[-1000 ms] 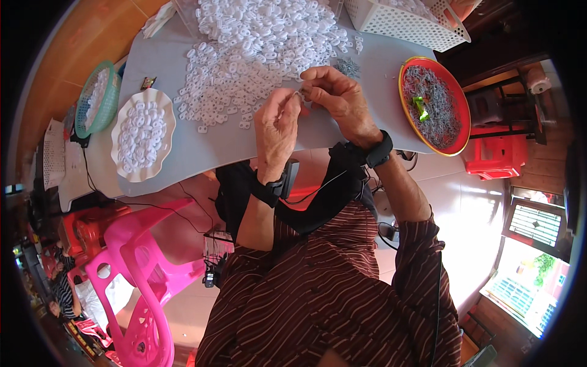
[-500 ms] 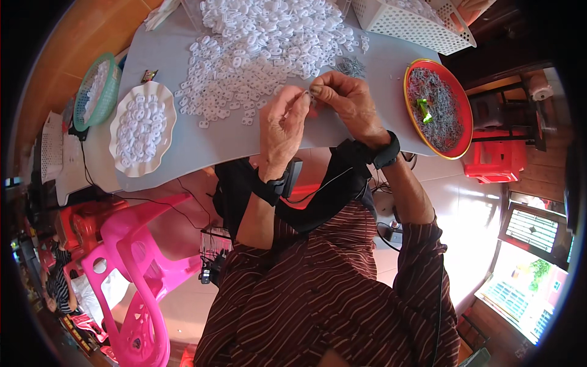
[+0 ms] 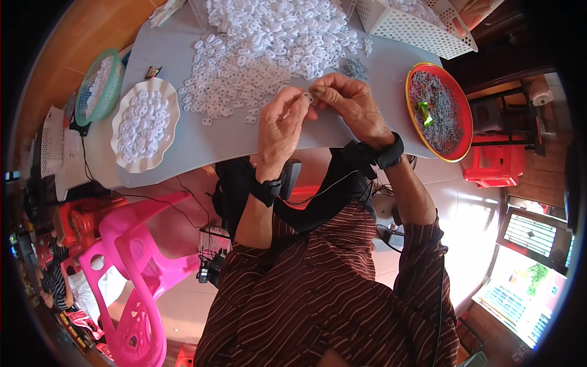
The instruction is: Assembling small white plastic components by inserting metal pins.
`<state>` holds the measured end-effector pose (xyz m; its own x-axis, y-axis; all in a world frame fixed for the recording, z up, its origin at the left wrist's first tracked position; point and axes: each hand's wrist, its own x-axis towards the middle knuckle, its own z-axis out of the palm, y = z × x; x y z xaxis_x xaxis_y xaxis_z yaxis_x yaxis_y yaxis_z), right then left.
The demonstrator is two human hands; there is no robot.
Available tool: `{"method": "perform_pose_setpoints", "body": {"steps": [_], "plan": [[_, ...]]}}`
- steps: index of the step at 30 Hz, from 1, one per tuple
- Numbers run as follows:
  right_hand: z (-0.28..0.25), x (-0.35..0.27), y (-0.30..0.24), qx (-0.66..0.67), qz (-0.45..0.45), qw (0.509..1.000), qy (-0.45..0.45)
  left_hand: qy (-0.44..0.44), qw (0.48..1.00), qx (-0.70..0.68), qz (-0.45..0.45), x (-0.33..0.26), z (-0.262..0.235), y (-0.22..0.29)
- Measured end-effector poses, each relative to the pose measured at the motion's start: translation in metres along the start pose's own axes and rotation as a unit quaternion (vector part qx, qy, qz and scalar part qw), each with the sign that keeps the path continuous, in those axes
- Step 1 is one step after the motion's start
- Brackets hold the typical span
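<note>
My left hand point(image 3: 280, 131) and my right hand point(image 3: 351, 105) meet over the near edge of the grey table point(image 3: 220, 144), fingertips almost touching. Between the left thumb and finger is a small whitish piece point(image 3: 307, 96), partly hidden. The right thumb and finger are pinched beside it; whatever they hold is too small to make out. Beyond the hands spreads a large heap of small white plastic pieces point(image 3: 275, 37), with flat two-holed ones point(image 3: 229, 88) nearest me. A little pile of thin grey metal bits point(image 3: 353, 69) lies just past my right hand.
At left, a scalloped cream dish point(image 3: 173, 101) holds white pieces, near a green basket point(image 3: 113, 92). A red basin point(image 3: 467, 119) of grey metal bits, with a green wrapper point(image 3: 425, 114), sits right. A white perforated basket point(image 3: 397, 27) stands behind; a pink chair point(image 3: 131, 238) is lower left.
Both hands keep nearly the same place, fingertips still together. The whitish piece between the left fingertips shows more plainly now. The whole view has shifted slightly.
</note>
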<state>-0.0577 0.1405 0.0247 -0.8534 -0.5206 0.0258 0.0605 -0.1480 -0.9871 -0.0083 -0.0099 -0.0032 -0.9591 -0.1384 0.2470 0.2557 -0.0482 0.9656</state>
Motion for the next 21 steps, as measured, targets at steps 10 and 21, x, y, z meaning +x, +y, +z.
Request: {"method": "perform_pose_setpoints", "body": {"steps": [10, 21], "plan": [[0.003, 0.003, 0.009, -0.007, -0.013, 1.0, 0.021, -0.012, 1.0, 0.013, -0.013, -0.004, 0.0, 0.004], [0.01, 0.004, 0.002, -0.06, -0.011, 0.998, 0.02, 0.032, 0.997, 0.072, 0.026, -0.007, 0.0, 0.005]]}}
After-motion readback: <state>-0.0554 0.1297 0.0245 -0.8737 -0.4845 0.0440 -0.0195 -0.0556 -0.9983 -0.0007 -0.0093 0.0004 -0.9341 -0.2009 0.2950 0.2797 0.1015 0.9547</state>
